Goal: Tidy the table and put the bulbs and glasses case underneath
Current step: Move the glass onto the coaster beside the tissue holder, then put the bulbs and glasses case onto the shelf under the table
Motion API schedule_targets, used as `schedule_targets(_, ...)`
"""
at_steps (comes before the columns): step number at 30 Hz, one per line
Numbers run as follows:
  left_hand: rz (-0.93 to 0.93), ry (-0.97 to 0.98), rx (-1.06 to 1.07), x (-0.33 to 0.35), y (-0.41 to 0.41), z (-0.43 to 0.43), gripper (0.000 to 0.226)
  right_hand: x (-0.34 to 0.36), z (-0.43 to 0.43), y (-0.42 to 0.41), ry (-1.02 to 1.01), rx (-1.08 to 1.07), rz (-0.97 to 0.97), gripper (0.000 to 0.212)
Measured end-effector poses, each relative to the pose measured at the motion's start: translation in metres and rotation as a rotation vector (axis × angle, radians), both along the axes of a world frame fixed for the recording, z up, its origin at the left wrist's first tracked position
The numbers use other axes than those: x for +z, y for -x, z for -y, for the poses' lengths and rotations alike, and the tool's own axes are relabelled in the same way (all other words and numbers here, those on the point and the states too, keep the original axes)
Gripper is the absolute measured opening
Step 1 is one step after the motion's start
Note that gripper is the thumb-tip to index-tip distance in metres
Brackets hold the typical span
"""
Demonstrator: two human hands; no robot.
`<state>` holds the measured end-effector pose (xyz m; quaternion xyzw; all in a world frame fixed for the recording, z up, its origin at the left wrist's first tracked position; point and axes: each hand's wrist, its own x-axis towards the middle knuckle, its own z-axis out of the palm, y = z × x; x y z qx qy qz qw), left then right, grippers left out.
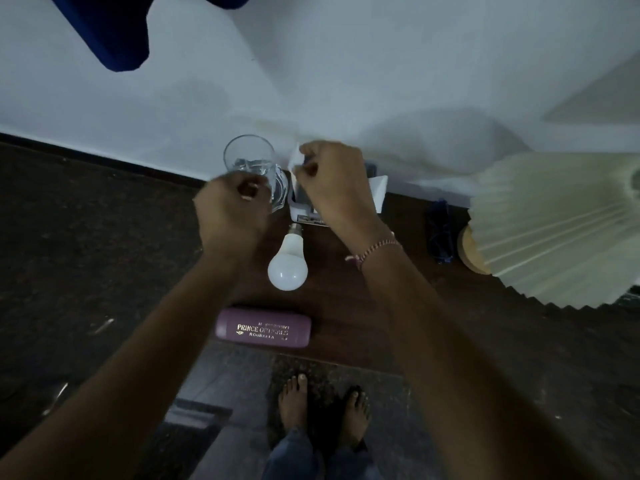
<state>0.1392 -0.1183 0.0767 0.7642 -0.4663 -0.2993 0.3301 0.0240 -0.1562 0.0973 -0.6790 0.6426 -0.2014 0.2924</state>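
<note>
A white bulb lies on the dark wooden table, cap pointing away from me. Nearer the front edge lies a purple glasses case with gold lettering. My left hand is closed around the lower part of a clear drinking glass at the back of the table. My right hand pinches a small white piece of paper above a white box, which it partly hides.
A pleated cream lampshade on a wooden base fills the right side. Dark blue spectacles lie beside that base. The white wall runs right behind the table. My bare feet stand on the dark floor below the front edge.
</note>
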Motion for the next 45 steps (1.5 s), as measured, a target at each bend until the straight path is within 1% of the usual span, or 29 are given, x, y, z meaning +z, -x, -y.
schedule_targets(3,-0.039,-0.031,-0.071,0.0,0.029,-0.021,0.019,-0.001,-0.021,0.023,-0.028,-0.051,0.035,0.026)
schedule_targets(5,-0.107,-0.048,-0.126,0.0,0.046,-0.033,0.018,-0.004,-0.035,0.038,-0.018,-0.121,0.072,0.028)
schedule_targets(6,-0.099,-0.054,-0.158,-0.001,0.054,-0.039,0.018,-0.008,-0.043,0.045,-0.008,-0.156,0.076,0.029)
schedule_targets(9,0.016,-0.058,-0.226,-0.014,0.075,-0.059,0.016,-0.023,-0.07,0.066,0.022,-0.228,0.062,0.029)
schedule_targets(11,0.061,-0.05,-0.257,-0.025,0.089,-0.077,0.017,-0.036,-0.092,0.08,0.019,-0.253,0.067,0.027)
schedule_targets(14,0.021,-0.097,-0.273,-0.038,0.105,-0.101,0.016,-0.05,-0.126,0.096,-0.01,-0.296,0.096,0.028)
schedule_targets(17,0.025,-0.156,-0.295,-0.048,0.119,-0.128,0.017,-0.062,-0.161,0.114,-0.077,-0.339,0.118,0.028)
schedule_targets(24,-0.011,-0.32,-0.244,-0.074,0.132,-0.188,0.022,-0.088,-0.23,0.136,-0.194,-0.382,0.186,0.025)
schedule_targets(26,-0.099,-0.399,-0.208,-0.083,0.131,-0.204,0.023,-0.098,-0.248,0.135,-0.243,-0.413,0.228,0.021)
schedule_targets(28,-0.224,-0.477,-0.139,-0.095,0.132,-0.218,0.029,-0.11,-0.263,0.134,-0.318,-0.477,0.29,0.022)
schedule_targets(32,-0.435,-0.559,0.046,-0.12,0.131,-0.235,0.031,-0.139,-0.29,0.131,-0.512,-0.718,0.495,0.038)
schedule_targets(34,-0.528,-0.576,0.115,-0.13,0.13,-0.237,0.048,-0.15,-0.297,0.128,-0.609,-0.814,0.597,0.042)
schedule_targets(36,-0.585,-0.585,0.126,-0.14,0.128,-0.236,0.061,-0.165,-0.299,0.126,-0.651,-0.84,0.702,0.039)
schedule_targets(37,-0.616,-0.576,0.124,-0.145,0.128,-0.235,0.062,-0.172,-0.299,0.124,-0.652,-0.829,0.78,0.041)
schedule_targets(39,-0.698,-0.552,0.119,-0.154,0.131,-0.231,0.057,-0.185,-0.297,0.121,-0.631,-0.775,0.903,0.059)
schedule_targets(40,-0.747,-0.556,0.119,-0.157,0.133,-0.228,0.055,-0.19,-0.296,0.118,-0.615,-0.741,0.94,0.063)
schedule_targets(41,-0.788,-0.562,0.117,-0.16,0.135,-0.226,0.054,-0.195,-0.293,0.115,-0.607,-0.725,0.954,0.063)
schedule_targets(43,-0.824,-0.551,0.114,-0.168,0.135,-0.225,0.055,-0.205,-0.288,0.108,-0.602,-0.727,0.916,0.064)
schedule_targets(45,-0.794,-0.54,0.085,-0.175,0.13,-0.23,0.059,-0.212,-0.288,0.104,-0.58,-0.751,0.859,0.068)
